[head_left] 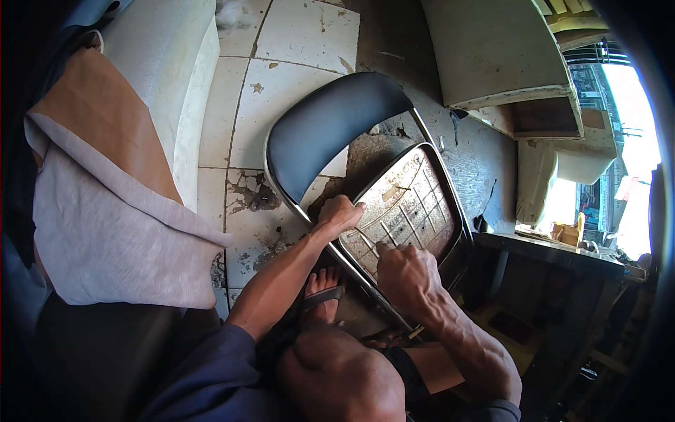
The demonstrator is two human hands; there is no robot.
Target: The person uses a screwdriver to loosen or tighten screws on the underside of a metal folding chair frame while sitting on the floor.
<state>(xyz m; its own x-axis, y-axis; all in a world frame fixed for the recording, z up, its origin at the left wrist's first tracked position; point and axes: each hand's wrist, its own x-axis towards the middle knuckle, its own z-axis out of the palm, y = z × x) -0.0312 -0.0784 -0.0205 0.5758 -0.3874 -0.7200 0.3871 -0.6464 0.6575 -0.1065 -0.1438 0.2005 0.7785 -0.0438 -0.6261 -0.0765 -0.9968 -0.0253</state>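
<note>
1. One bare knee [344,373] lay nearest the camera, at the lower middle, with one sandalled foot [323,295] plainly visible beyond it and part of a second in shadow to its right.
2. One metal-framed chair [462,219] rested on the floor [306,35] just ahead of the knee, right of centre. It had one black padded backrest [334,116], at the far left end of the frame, and one seat pan [411,200], its rusty, ribbed metal face turned up.
3. Two bare hands worked at the chair. The left hand [340,215] had its grip clamped on the near left edge of the seat pan, thumb toward the metal.
4. The right hand [409,273] was curled over the near part of the seat pan, knuckles up. Whether its grip was closed on anything could not be told, because the fingers hid the palm.
5. One folded cloth [116,232], brown on one face and grey on the other, hung at the left beside one long pale cushion [151,63].
6. One pale cabinet [492,46] stood at the upper right, and one dark counter [555,250] at the right carried several small items, too small to count.
7. One flat tan piece [434,366] lay by the right forearm.
</note>
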